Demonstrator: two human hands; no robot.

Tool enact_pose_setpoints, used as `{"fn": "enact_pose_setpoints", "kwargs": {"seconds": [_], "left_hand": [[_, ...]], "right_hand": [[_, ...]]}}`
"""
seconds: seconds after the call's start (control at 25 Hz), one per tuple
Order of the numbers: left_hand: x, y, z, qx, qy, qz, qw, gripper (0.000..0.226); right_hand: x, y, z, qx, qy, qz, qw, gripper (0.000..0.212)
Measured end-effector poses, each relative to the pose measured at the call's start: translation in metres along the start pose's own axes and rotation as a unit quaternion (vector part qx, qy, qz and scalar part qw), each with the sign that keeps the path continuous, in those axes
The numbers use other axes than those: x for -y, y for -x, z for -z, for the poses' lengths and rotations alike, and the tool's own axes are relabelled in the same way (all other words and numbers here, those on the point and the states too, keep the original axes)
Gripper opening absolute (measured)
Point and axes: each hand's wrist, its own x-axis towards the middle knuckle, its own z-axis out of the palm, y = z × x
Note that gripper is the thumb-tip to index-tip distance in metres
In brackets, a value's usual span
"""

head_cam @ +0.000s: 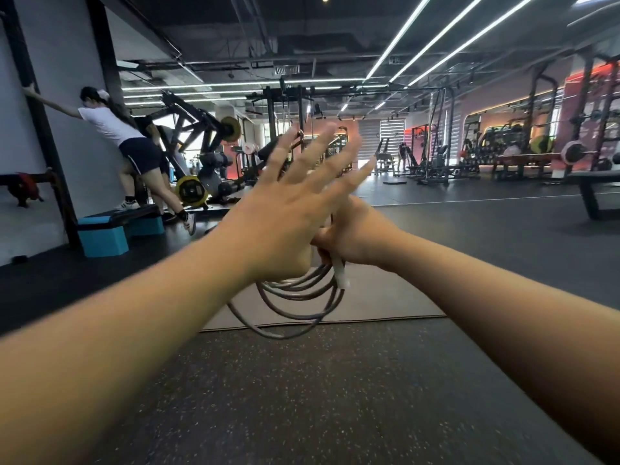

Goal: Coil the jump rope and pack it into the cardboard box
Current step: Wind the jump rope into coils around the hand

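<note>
Jump rope [298, 297] hung in several grey loops below both hands, mid-air over the floor, bottom loop dangling lowest toward the left. White handle [339, 273] stuck out beneath the right fist, angled down, touching the coils. Thin strand also ran up behind the left fingers; motion blur there, path unclear.

Right hand [355, 236] was closed around the gathered rope and the handle's upper part, knuckles away from camera. Left hand [285, 209] was spread flat, fingers splayed and pointing up-right, not clenched; loops seemed to hang from the palm side near its wrist, contact hidden by the hand itself. Left hand overlapped and partly blocked the right.

Below the coils: grey mat [369, 307] lying on the speckled black rubber floor [302, 397], mat edge just under the lowest loop.

Further out, left: person in white shirt and dark shorts [124, 142] leaning against the white wall, one foot on a black-and-teal step platform [117, 226]. Behind: plate-loaded machine with yellow weight plates [190, 191]. Right side: squat racks and a loaded barbell [573, 152], well apart from the hands. Linear ceiling lights [446, 31] overhead.
</note>
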Motion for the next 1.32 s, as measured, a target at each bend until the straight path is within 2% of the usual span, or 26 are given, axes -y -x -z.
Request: {"fn": "enact_pose_setpoints", "kwargs": {"seconds": [0.04,0.12,0.16,0.24,0.32,0.36,0.48,0.56,0.72,0.8,0.88,0.96,1.04,1.08,1.12,1.2,1.32], "left_hand": [[0.004,-0.009,0.002,0.062,-0.04,-0.04,0.996,0.109],[0.007,-0.02,0.001,0.089,-0.1,-0.074,0.988,0.099],[0.006,-0.02,0.0,0.081,-0.115,-0.069,0.988,0.096],[0.002,-0.017,-0.005,0.087,-0.073,-0.013,0.993,0.099],[-0.002,-0.014,-0.009,0.118,-0.005,0.071,0.99,0.099],[-0.002,-0.013,-0.011,0.139,0.028,0.104,0.984,0.09],[0.007,-0.009,-0.018,0.191,0.12,0.13,0.966,0.031],[0.014,-0.005,-0.023,0.22,0.157,0.138,0.953,0.012],[0.042,0.013,-0.03,0.229,0.165,0.196,0.939,0.018],[0.055,0.024,-0.035,0.23,0.198,0.254,0.919,0.019],[0.057,0.033,-0.042,0.208,0.267,0.33,0.882,0.023],[0.044,0.037,-0.049,0.148,0.364,0.417,0.819,0.025],[0.027,0.036,-0.052,0.08,0.443,0.49,0.746,0.024],[0.02,0.034,-0.053,0.055,0.448,0.52,0.725,0.024],[0.014,0.033,-0.054,0.044,0.426,0.542,0.723,0.025],[0.004,0.033,-0.055,0.041,0.359,0.565,0.742,0.027],[-0.004,0.041,-0.06,0.08,0.292,0.545,0.782,0.029]], "right_hand": [[0.002,-0.003,0.0,0.033,0.1,0.004,0.994,0.037],[0.006,-0.005,0.001,0.048,0.197,0.029,0.979,0.051],[0.008,-0.004,0.003,0.039,0.187,0.033,0.981,0.046],[0.009,-0.003,0.004,0.024,0.122,0.025,0.992,0.021],[0.005,-0.004,0.0,0.02,0.091,0.012,0.996,0.018],[0.003,-0.003,-0.002,0.021,0.093,0.013,0.995,0.018],[0.002,-0.003,-0.007,0.048,0.123,0.019,0.991,0.016],[0.001,-0.002,0.002,0.077,0.121,-0.002,0.99,0.026],[-0.022,0.004,0.039,0.118,0.016,-0.08,0.99,0.056],[-0.041,0.012,0.044,0.117,-0.096,-0.114,0.982,0.064],[-0.053,0.018,0.034,0.095,-0.206,-0.114,0.967,0.068],[-0.055,0.023,0.01,0.064,-0.266,-0.118,0.955,0.072],[-0.051,0.026,-0.02,0.059,-0.338,-0.132,0.93,0.072],[-0.045,0.027,-0.034,0.055,-0.394,-0.139,0.907,0.072],[-0.039,0.027,-0.047,0.045,-0.451,-0.147,0.879,0.072],[-0.024,0.022,-0.068,-0.009,-0.538,-0.163,0.827,0.065],[0.0,0.013,-0.086,-0.116,-0.643,-0.158,0.74,0.031]]}}
